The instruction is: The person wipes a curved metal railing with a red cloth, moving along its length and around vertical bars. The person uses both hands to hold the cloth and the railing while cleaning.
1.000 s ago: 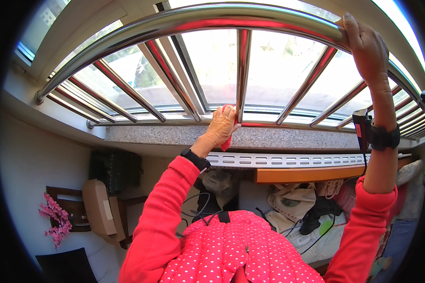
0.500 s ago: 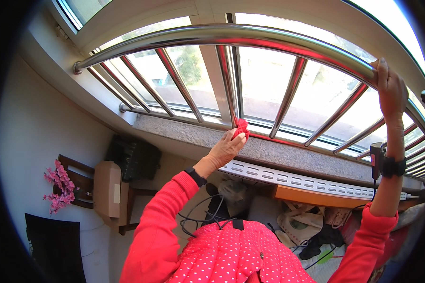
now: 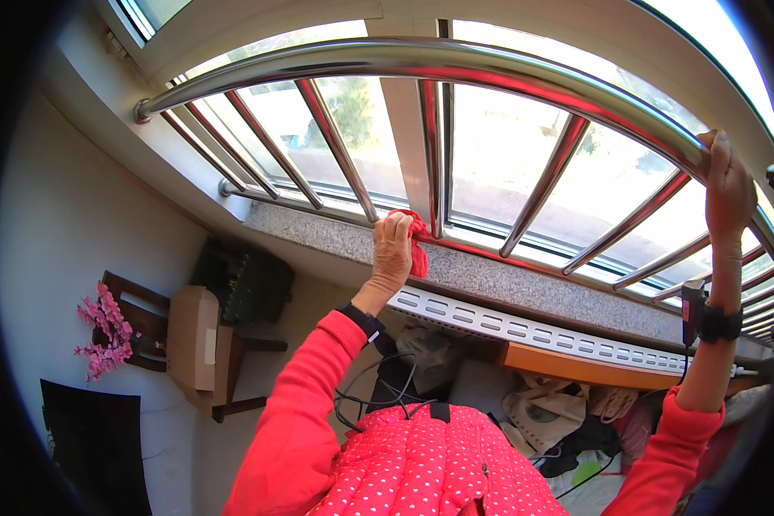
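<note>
View from above of a person at a barred window. A red cloth (image 3: 417, 245) is held in the left hand (image 3: 393, 251), fingers curled shut around it, and is pressed against the foot of a vertical steel bar (image 3: 432, 155) where it meets the lower rail (image 3: 318, 205), just above the speckled stone sill (image 3: 490, 279). The right hand (image 3: 725, 185) is raised and wrapped around the curved top rail (image 3: 456, 67), fingers closed over the tube, evidently for support. A dark band is worn on each wrist. Below the sill, a white slotted cover (image 3: 533, 331), tangled cables, bags, a cardboard box (image 3: 193, 335) and pink artificial flowers (image 3: 103, 331) are seen. Risks judged from this posture: the cloth may be dropped among the clutter if the grasp loosens, and balance may be lost should the polished rail slip from the supporting hand.
</note>
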